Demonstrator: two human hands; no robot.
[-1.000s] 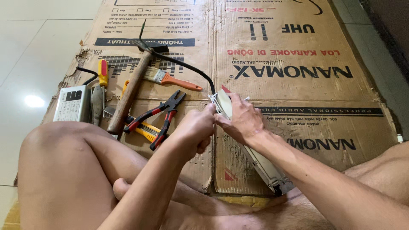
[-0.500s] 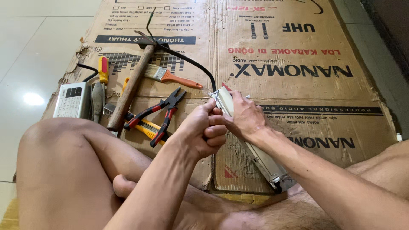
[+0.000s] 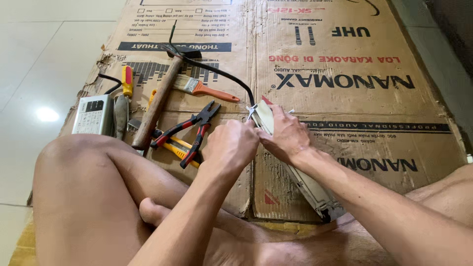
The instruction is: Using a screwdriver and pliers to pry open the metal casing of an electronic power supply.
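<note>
A long, narrow pale metal housing (image 3: 308, 184) lies on flattened cardboard (image 3: 345, 59), running from my lap toward its far end (image 3: 263, 112). My right hand (image 3: 286, 135) grips that far end from the right side. My left hand (image 3: 231, 145) is closed against the same end from the left, fingertips pinching at the tip where a black cable (image 3: 221, 75) comes in. What the left fingers pinch is hidden by the hand.
Left of my hands lie red-handled pliers (image 3: 192, 130), a yellow utility knife (image 3: 180, 148), a wooden-handled hammer (image 3: 157, 101), an orange-handled paintbrush (image 3: 204, 88), a red-and-yellow screwdriver (image 3: 127, 81) and a grey metal box (image 3: 93, 115). My bent left knee (image 3: 84, 162) is in the foreground. White tiles surround the cardboard.
My left hand has closed in tighter on the housing's far end, next to my right hand. The view has shifted slightly; the tools have not moved.
</note>
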